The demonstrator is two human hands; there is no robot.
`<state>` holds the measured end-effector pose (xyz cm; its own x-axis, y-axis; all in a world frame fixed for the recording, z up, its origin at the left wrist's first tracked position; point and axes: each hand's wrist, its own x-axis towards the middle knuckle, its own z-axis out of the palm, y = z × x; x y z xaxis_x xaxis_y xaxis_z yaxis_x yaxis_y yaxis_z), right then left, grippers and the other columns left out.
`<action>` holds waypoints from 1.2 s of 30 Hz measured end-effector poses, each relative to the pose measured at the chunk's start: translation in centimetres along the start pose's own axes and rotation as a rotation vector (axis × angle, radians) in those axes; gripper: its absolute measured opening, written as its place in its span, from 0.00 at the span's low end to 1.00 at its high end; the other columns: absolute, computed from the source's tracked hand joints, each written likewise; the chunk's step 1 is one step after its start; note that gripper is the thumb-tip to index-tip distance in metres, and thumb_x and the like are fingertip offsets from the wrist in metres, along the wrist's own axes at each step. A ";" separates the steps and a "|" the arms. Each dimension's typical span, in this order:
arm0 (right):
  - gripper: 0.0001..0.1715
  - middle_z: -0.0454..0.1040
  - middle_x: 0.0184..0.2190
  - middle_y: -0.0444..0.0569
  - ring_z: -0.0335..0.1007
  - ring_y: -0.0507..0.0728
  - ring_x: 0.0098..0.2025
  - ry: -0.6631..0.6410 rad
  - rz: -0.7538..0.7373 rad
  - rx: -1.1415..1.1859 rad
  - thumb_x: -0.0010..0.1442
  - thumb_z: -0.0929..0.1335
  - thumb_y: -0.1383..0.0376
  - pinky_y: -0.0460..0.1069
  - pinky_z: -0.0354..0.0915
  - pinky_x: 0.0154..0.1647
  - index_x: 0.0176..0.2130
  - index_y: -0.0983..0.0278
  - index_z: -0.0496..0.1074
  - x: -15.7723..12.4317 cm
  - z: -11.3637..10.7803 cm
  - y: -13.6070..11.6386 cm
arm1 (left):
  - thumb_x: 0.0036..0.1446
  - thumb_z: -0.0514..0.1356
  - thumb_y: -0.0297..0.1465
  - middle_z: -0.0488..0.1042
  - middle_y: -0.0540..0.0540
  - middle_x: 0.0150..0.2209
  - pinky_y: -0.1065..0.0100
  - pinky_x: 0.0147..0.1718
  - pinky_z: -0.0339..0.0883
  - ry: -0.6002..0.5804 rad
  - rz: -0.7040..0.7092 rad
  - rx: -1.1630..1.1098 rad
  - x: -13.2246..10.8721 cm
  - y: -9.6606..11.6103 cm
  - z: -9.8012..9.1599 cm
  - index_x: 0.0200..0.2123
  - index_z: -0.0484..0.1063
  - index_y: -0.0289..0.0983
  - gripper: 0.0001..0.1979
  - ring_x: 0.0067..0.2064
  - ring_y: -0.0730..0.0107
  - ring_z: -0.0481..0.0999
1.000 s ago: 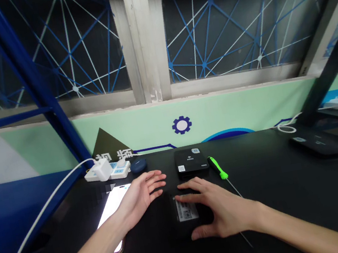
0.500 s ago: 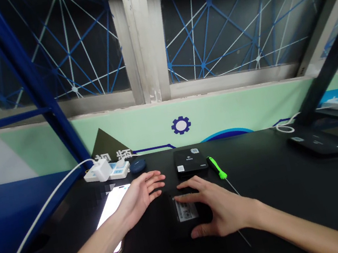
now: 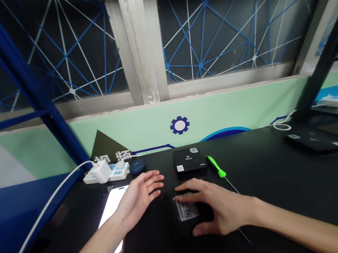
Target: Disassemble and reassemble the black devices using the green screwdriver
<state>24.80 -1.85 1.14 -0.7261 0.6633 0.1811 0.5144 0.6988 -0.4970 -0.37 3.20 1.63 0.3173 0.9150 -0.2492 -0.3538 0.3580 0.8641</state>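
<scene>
My right hand (image 3: 217,205) spreads over a flat black box (image 3: 186,208) with a white label on its upper face, fingers across the far side and thumb along the near edge. My left hand (image 3: 140,195) lies open beside it, holding nothing, its wrist passing over a lit smartphone (image 3: 113,208). A green-handled screwdriver (image 3: 216,166) lies on the table, and its thin shaft runs under my right hand and emerges near the thumb. Another black box (image 3: 189,160) sits just beyond my fingers.
The black table (image 3: 299,195) holds a white power strip (image 3: 111,172) with a white charger (image 3: 101,172), a dark blue earbud case (image 3: 137,167), and a black flat device (image 3: 315,140) at the right. A white cable (image 3: 34,233) runs along the left. Blue metal shelving (image 3: 59,133) stands at the left.
The view has shifted slightly. Both hands stay in nearly the same place, and my right hand remains on the black box.
</scene>
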 end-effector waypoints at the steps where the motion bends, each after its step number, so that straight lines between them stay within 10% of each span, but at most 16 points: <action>1: 0.46 0.60 0.65 0.55 0.57 0.67 0.64 0.001 0.003 0.005 0.52 0.74 0.47 0.61 0.53 0.66 0.64 0.59 0.63 0.0 0.0 0.0 | 0.63 0.57 0.30 0.77 0.40 0.44 0.66 0.40 0.70 -0.001 0.002 -0.002 -0.1 0.1 0.0 0.40 0.75 0.34 0.08 0.40 0.65 0.77; 36: 0.43 0.63 0.64 0.52 0.60 0.67 0.63 0.003 0.025 -0.034 0.51 0.74 0.44 0.61 0.56 0.64 0.62 0.55 0.67 0.0 -0.2 0.0 | 0.63 0.58 0.30 0.75 0.42 0.40 0.68 0.37 0.69 -0.011 -0.001 -0.017 0.1 0.0 -0.3 0.39 0.75 0.34 0.07 0.38 0.66 0.74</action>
<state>24.89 -1.75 1.28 -0.7118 0.6812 0.1715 0.5474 0.6909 -0.4723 -0.61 3.33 1.54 0.3275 0.9126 -0.2446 -0.3685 0.3617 0.8564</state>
